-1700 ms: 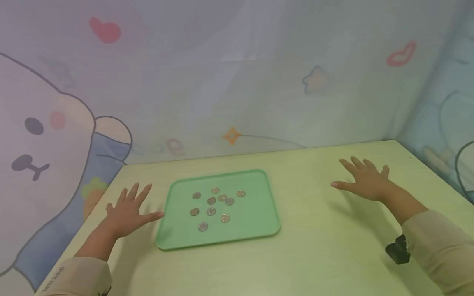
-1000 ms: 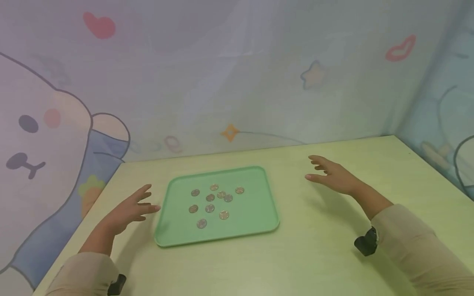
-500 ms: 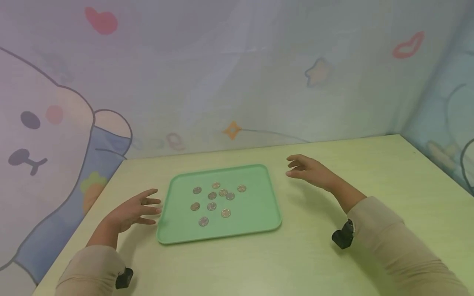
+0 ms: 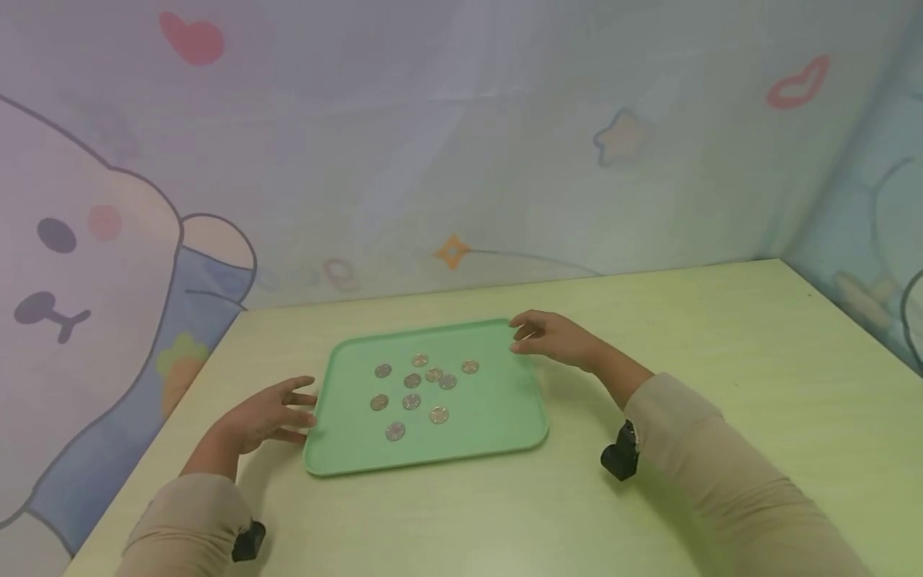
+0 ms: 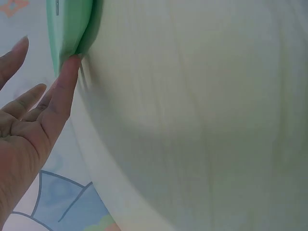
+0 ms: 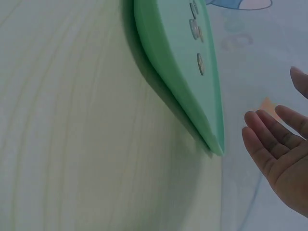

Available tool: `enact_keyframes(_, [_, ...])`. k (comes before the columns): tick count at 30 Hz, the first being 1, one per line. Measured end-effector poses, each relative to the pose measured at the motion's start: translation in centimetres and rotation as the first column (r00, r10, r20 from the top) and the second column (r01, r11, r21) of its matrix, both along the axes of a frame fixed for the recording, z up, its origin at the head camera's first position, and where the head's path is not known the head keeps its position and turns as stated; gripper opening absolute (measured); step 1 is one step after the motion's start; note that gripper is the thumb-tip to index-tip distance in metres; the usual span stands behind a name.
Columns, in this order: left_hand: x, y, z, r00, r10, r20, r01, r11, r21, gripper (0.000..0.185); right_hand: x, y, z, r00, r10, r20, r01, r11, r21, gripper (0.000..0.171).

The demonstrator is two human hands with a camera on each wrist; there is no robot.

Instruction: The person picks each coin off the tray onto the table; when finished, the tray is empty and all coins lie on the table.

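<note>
My left hand (image 4: 263,418) is at the left edge of the flat green plastic tray with rounded corners (image 4: 497,417). Its fingers are straight and relaxed and it holds nothing. In the left wrist view, 1 fingertip (image 5: 72,65) touches the corner of the tray (image 5: 70,24), and the other fingers are spread and free.

My right hand (image 4: 558,338) is over the far right corner of the tray. Its fingers are loosely bent and it grips nothing. In the right wrist view the palm (image 6: 284,159) is open and stays just beside the tray's corner (image 6: 216,139), apart from it.

The tray lies flat on the pale yellow-green wooden desk (image 4: 721,336), a bit left of the middle, between my 2 hands. On it are 9 small round silver coins (image 4: 413,381), loosely scattered in its left and middle part; 2 of them near the centre lie almost touching. I can see 3 of the coins (image 6: 200,63) also in the right wrist view.

Both my arms wear beige sleeves (image 4: 728,473), and a small black device (image 4: 620,455) is at each wrist. Behind the desk is a pale curtain with cartoon drawings (image 4: 101,240).
</note>
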State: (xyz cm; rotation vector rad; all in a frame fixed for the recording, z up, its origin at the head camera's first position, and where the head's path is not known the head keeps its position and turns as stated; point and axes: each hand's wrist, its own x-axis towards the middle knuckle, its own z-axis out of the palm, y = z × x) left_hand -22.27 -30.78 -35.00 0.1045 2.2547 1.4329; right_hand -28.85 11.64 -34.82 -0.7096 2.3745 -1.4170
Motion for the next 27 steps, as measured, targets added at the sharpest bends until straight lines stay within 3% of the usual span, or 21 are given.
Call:
enact_keyframes(17, [0.0, -0.1, -0.9, 1.0, 0.021, 0.004, -0.021, 0.999, -0.027, 0.076, -1.1, -4.0, -1.4, 0.997, 0.06, 0.049, -0.065, 0.993, 0.1, 0.044])
enact_keyframes(27, [0.1, -0.4, -1.6, 0.998, 0.057, -0.003, -0.058, 0.997, -0.058, 0.074, -1.2, -6.1, -1.3, 0.998, 0.066, 0.006, -0.064, 0.951, 0.303, 0.04])
